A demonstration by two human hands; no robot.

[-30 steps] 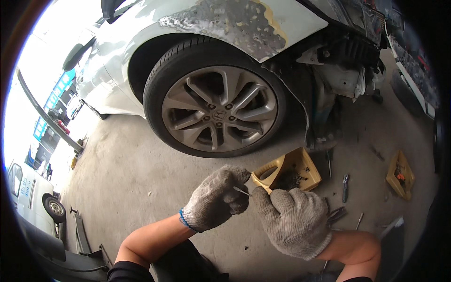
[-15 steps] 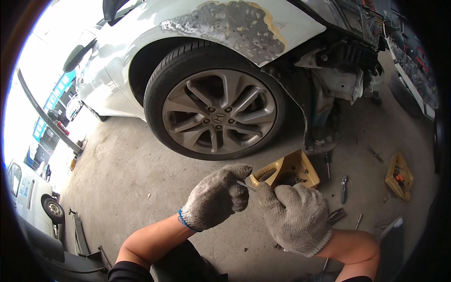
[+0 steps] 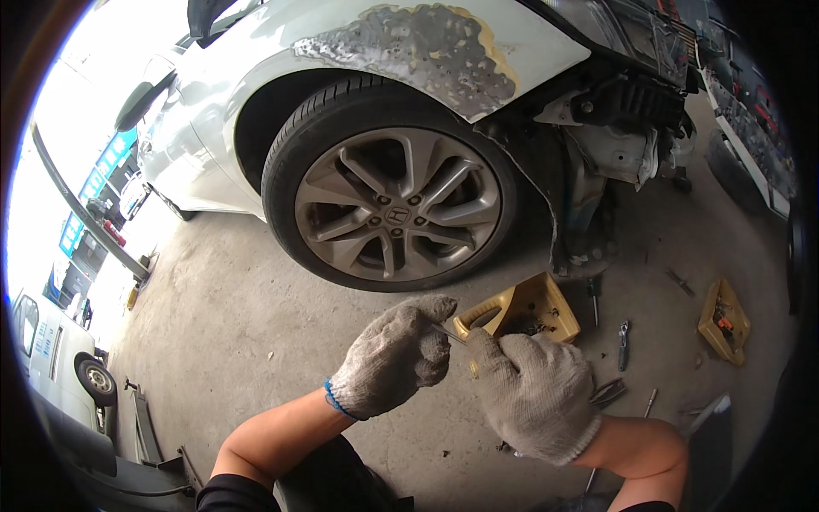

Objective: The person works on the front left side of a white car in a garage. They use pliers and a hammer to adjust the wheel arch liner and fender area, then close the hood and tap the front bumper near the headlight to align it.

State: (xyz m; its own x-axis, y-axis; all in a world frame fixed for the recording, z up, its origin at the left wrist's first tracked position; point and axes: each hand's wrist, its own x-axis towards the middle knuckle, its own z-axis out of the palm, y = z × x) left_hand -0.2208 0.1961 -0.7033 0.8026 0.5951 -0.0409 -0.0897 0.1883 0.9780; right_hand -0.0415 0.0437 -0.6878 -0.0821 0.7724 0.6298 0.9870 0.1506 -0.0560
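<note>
Both my hands wear grey-white knit work gloves. My left hand (image 3: 394, 354) is closed, its thumb and fingers pinching a thin metal rod (image 3: 450, 334). The rod's other end runs to the thumb and forefinger of my right hand (image 3: 537, 388), which are closed at it. What kind of tool or part it is cannot be made out; the gloves cover its ends. A small yellowish bit shows just beneath my right thumb. Just past my hands lies a cut-open yellow jug (image 3: 559, 309) with a handle and small dark fasteners inside.
A white car stands ahead, its wheel (image 3: 397, 213) nearest me and its fender (image 3: 409, 60) sanded bare in patches. Pliers (image 3: 624, 346), a screwdriver (image 3: 595, 299) and a second yellow tray (image 3: 725, 320) lie on the concrete floor at right. A metal stand (image 3: 145, 427) is at left.
My hands stay almost in place around the thin rod. My right thumb and forefinger shift slightly, and the yellowish bit below them shows more clearly.
</note>
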